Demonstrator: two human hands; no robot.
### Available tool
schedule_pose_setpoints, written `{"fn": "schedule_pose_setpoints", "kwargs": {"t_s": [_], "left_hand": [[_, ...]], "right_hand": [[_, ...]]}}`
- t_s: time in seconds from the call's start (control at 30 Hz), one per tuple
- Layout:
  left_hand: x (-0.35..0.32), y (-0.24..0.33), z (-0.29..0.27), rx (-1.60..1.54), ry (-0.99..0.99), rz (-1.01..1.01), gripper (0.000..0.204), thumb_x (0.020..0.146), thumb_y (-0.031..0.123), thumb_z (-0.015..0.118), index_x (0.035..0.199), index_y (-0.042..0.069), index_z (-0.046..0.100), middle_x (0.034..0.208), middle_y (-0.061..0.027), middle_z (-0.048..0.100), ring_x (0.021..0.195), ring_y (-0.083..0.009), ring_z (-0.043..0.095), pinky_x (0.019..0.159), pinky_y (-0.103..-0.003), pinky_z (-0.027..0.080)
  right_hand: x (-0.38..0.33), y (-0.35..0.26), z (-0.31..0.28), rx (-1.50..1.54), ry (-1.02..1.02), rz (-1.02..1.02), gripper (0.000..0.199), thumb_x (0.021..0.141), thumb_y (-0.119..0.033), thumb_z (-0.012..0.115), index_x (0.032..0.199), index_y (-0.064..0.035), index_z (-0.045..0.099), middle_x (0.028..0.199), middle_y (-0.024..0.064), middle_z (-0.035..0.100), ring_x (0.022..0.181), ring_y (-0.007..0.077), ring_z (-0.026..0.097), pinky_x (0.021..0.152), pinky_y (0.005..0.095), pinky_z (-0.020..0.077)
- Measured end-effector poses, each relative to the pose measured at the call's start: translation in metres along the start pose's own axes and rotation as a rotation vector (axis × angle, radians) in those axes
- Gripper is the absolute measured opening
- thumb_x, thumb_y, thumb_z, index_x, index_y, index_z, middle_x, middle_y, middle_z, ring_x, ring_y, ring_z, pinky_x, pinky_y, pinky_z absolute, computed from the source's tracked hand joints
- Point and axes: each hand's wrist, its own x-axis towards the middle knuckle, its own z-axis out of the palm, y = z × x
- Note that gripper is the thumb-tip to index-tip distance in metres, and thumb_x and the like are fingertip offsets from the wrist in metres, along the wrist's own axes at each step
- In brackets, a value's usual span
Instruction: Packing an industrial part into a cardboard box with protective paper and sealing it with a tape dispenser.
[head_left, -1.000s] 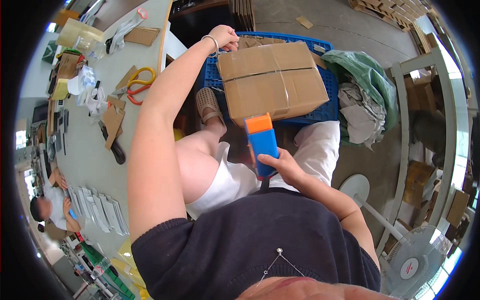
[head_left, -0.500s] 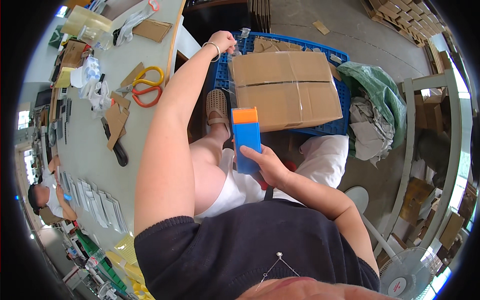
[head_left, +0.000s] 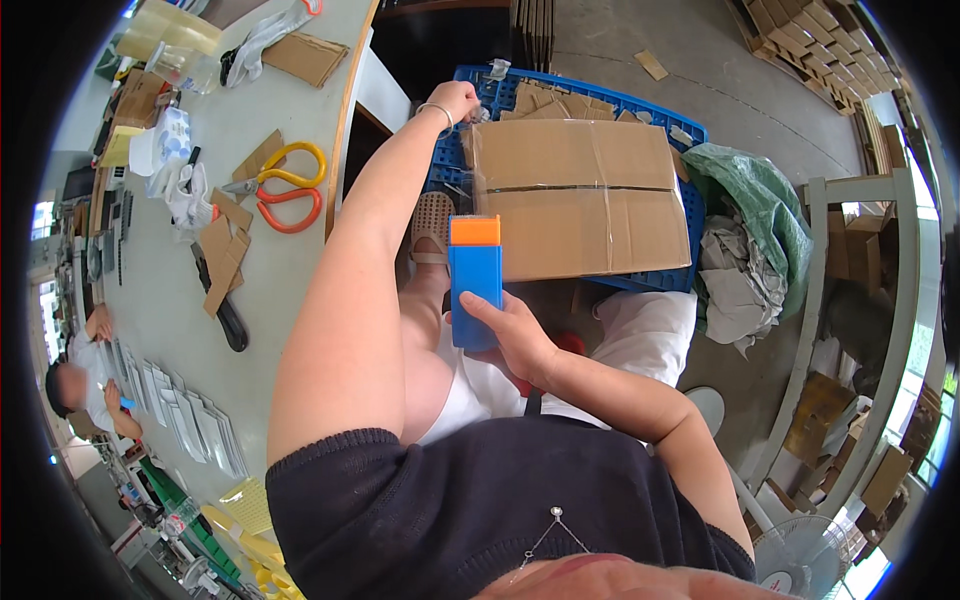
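Observation:
My right hand [head_left: 518, 345] is wrapped round a blue rectangular case with an orange end [head_left: 476, 290], thumb on its front, held upright over my lap. Past the near-left corner region, my left hand [head_left: 458, 102] reaches out beside the far left corner of a cardboard box [head_left: 590, 235]. Its fingers are closed; a small clear or greyish scrap shows at the fingertips, too small to name. The box lies with its taped seam up, and clear tape shines across it. Under it is a blue plastic pallet [head_left: 690, 125] with flattened cardboard pieces [head_left: 560, 103].
A worktable [head_left: 290, 350] at left carries scissors [head_left: 290, 185], a black-handled knife [head_left: 232, 325], cardboard scraps and white strips [head_left: 185, 410]. Right of the box sits a green sack [head_left: 765, 210] with crumpled paper. Beyond are a metal frame [head_left: 815, 320] and a fan [head_left: 800, 555]. Another person sits far left.
My left hand has shifted slightly right and nearer, still closed. The blue case has moved a little left and stands straighter. The whole view has shifted slightly.

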Motion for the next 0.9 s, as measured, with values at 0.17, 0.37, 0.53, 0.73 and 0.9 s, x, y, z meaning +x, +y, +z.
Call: {"fn": "schedule_pose_setpoints", "kwargs": {"t_s": [0.17,0.37,0.53,0.73,0.9], "left_hand": [[0.001,-0.023,0.013,0.142,-0.138,0.093,0.009,0.079,0.014,0.058,0.076,0.006,0.062,0.066,-0.0068,0.063,0.056,-0.0166,0.060,0.055,-0.031,0.047],[-0.019,-0.029,0.024,-0.400,-0.482,-0.457,0.017,0.079,0.026,0.061,0.093,0.017,0.064,0.076,-0.0017,0.058,0.064,-0.0156,0.052,0.052,-0.032,0.042],[-0.017,-0.023,0.023,-0.228,-0.420,-0.356,0.025,0.080,0.028,0.060,0.103,0.018,0.061,0.079,0.0010,0.057,0.069,-0.0143,0.050,0.058,-0.035,0.042],[-0.029,-0.038,0.012,-0.537,-0.316,-0.424,0.026,0.086,0.033,0.055,0.100,0.012,0.061,0.074,0.0007,0.058,0.064,-0.0130,0.053,0.054,-0.029,0.042],[-0.057,0.019,0.001,-0.427,-0.173,-0.373,0.053,0.086,0.058,0.045,0.103,0.010,0.057,0.082,-0.0023,0.059,0.069,-0.0140,0.055,0.064,-0.029,0.044]], "right_hand": [[0.002,0.001,0.001,0.009,-0.009,0.003,0.047,0.086,-0.041,0.057,0.122,-0.0134,0.046,0.105,0.0051,0.058,0.096,0.0176,0.053,0.083,0.0416,0.0424],[-0.002,0.002,-0.002,0.032,-0.003,0.011,0.050,0.086,-0.042,0.057,0.126,-0.0145,0.043,0.110,0.0061,0.056,0.101,0.0194,0.051,0.084,0.0437,0.0417],[-0.008,-0.005,0.001,0.041,-0.030,0.016,0.051,0.086,-0.043,0.057,0.127,-0.0156,0.043,0.109,0.0062,0.056,0.102,0.0206,0.050,0.084,0.0449,0.0418],[-0.002,-0.001,0.003,0.069,-0.050,-0.071,0.044,0.088,-0.035,0.056,0.123,-0.0102,0.047,0.102,0.0051,0.056,0.095,0.0163,0.054,0.083,0.0360,0.0447],[-0.006,0.002,-0.008,0.097,-0.026,-0.098,0.043,0.088,-0.032,0.058,0.120,-0.0057,0.049,0.099,0.0046,0.057,0.091,0.0153,0.056,0.081,0.0331,0.0460]]}}
